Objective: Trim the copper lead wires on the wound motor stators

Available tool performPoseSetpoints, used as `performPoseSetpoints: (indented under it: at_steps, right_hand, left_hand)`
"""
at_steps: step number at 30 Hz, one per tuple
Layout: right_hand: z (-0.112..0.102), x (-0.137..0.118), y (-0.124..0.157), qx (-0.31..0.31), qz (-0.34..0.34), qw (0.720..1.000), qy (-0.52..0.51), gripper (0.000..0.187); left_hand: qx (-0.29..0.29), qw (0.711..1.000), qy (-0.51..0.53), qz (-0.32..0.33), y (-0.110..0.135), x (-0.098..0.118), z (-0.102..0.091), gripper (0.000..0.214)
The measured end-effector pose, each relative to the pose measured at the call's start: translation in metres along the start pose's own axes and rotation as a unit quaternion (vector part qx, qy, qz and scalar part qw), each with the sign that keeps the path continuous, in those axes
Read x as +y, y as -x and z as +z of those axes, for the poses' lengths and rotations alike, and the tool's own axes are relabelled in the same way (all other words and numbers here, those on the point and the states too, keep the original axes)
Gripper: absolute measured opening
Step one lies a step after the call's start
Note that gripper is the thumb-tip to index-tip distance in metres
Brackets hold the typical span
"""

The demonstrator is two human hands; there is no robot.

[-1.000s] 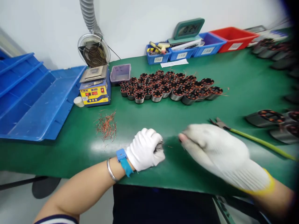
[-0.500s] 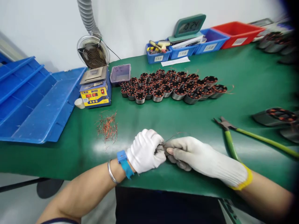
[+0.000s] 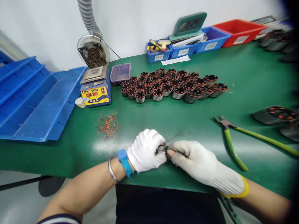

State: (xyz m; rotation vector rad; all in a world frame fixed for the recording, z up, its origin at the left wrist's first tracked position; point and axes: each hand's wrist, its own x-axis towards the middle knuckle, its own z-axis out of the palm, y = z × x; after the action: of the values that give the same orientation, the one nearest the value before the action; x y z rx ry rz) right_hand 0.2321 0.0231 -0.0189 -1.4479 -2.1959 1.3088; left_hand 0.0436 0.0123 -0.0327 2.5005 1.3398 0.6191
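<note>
My left hand (image 3: 147,151), in a white glove, is closed with its knuckles up around something mostly hidden in the palm. Against it, my right hand (image 3: 195,158) is also gloved, with a bare fingertip showing; thumb and fingers pinch a small dark piece I cannot make out. A thin wire (image 3: 172,138) sticks up from between the two hands. On the green table to the right lie green-handled cutting pliers (image 3: 226,124), jaws apart. Left of my hands is a loose pile of copper wire clippings (image 3: 107,126).
Several copper-wound motor stators (image 3: 158,94) stand in rows behind my hands; more stators (image 3: 274,115) are at the right. A solder pot (image 3: 96,95), a purple tray (image 3: 120,73) and a large blue bin (image 3: 46,115) stand left. Tool boxes (image 3: 159,57) and a clock (image 3: 190,24) line the wall.
My right hand has shifted slightly right and down, its fingers still pinched against the left. The wire between them now points straighter up and right. My left hand stays nearly in place.
</note>
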Motion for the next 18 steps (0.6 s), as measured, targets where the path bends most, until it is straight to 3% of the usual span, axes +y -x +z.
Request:
performPoseSetpoints:
  at_steps: [2,4,6,13,18]
  right_hand:
    - [-0.011,0.004,-0.004,-0.080,0.015,0.991,-0.103,0.040]
    - [-0.022,0.005,-0.013,-0.179,0.029,0.960,-0.215,0.049]
    - [-0.027,0.003,-0.022,-0.227,0.048,0.941,-0.246,0.057]
    - [-0.011,-0.009,-0.028,-0.187,0.086,0.946,-0.251,0.048]
    - [-0.010,-0.009,-0.025,-0.161,0.099,0.949,-0.254,0.047]
  left_hand:
    - [-0.002,1.000,-0.005,0.005,0.000,0.000,0.000,0.010]
    - [-0.006,1.000,-0.012,0.005,0.000,-0.001,0.001,0.010]
    - [-0.009,1.000,-0.016,-0.001,0.000,-0.001,0.000,0.010]
    - [-0.016,1.000,0.027,-0.001,-0.001,0.002,-0.010,0.011]
    - [0.008,0.993,0.117,-0.012,0.006,0.004,-0.018,0.040]
